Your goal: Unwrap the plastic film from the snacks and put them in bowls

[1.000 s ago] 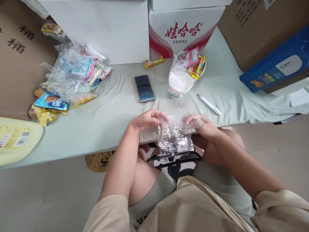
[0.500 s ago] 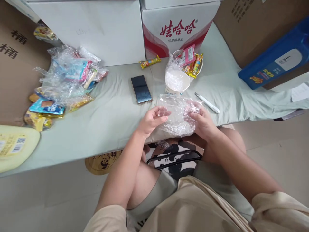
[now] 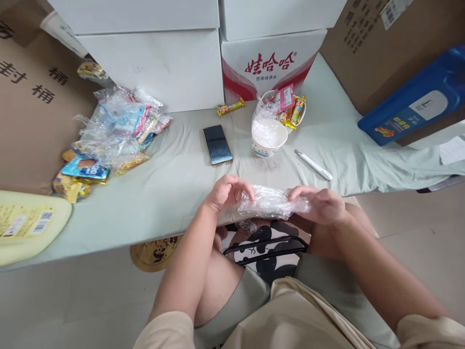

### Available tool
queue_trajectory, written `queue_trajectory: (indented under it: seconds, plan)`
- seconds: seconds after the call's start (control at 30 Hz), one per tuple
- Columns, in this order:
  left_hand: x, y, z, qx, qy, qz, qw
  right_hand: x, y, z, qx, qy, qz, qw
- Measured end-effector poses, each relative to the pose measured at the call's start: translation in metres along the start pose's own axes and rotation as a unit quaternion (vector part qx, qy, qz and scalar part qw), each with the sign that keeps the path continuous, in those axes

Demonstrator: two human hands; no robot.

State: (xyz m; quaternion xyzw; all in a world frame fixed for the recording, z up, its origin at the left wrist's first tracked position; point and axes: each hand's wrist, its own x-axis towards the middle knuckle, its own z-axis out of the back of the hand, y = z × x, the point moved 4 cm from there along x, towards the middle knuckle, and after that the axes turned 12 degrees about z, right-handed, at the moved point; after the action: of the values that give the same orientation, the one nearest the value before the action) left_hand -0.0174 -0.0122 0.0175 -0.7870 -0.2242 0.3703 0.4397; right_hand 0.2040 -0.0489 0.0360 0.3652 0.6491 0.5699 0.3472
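Bridging left hand and right hand: clear plastic

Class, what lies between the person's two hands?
Crumpled clear plastic lies between the left hand and the right hand, as the head view shows.

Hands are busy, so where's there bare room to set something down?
Most room: the cloth between the wrapper pile and the phone, down to the front edge. A smaller patch: between the white tool and the blue bottle. Crowded: around the cups, and front middle, where your left hand and right hand hold plastic.
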Motion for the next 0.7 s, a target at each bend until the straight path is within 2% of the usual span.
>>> queue_trajectory:
  seconds: [0.03,0.1,0.17,0.23,0.27,0.3,0.37,0.4,0.47,0.53,0.6,0.63,0.7]
  plan:
    - [0.003,0.001,0.002,0.05,-0.028,-0.003,0.998,0.001,-0.001,0.001,-0.03,0.005,-0.004,1.0]
    - [0.009,0.004,0.006,0.154,-0.113,-0.013,0.982,0.006,-0.003,0.008,-0.145,-0.059,-0.01,0.988]
    - [0.011,0.004,0.01,0.228,-0.222,-0.057,0.946,0.009,-0.004,0.015,-0.25,-0.164,-0.012,0.954]
    - [0.006,-0.001,0.01,0.266,-0.333,-0.129,0.895,0.011,-0.001,0.018,-0.301,-0.262,0.001,0.917]
    - [0.002,-0.003,0.008,0.272,-0.366,-0.158,0.876,0.012,0.001,0.017,-0.316,-0.293,0.017,0.902]
    - [-0.001,-0.004,0.005,0.27,-0.376,-0.175,0.869,0.013,0.003,0.014,-0.327,-0.307,0.04,0.893]
    - [-0.002,-0.003,-0.006,0.248,-0.325,-0.179,0.895,0.017,0.008,0.002,-0.325,-0.277,0.09,0.9]
    - [0.0,-0.002,-0.013,0.234,-0.276,-0.172,0.916,0.02,0.008,-0.006,-0.299,-0.235,0.107,0.919]
    - [0.003,0.001,-0.024,0.208,-0.187,-0.152,0.948,0.025,0.007,-0.02,-0.185,-0.142,0.116,0.965]
    - [0.006,0.002,-0.024,0.177,-0.162,-0.136,0.961,0.027,0.004,-0.026,-0.03,-0.076,0.095,0.992]
    - [0.006,0.001,-0.009,0.119,-0.223,-0.146,0.956,0.027,0.002,-0.023,0.07,-0.054,0.065,0.994]
    - [0.004,0.0,0.003,0.082,-0.272,-0.161,0.945,0.028,0.002,-0.017,0.075,-0.056,0.052,0.994]
    - [-0.004,0.0,0.028,0.008,-0.364,-0.196,0.91,0.031,0.001,-0.002,0.015,-0.073,0.031,0.997]
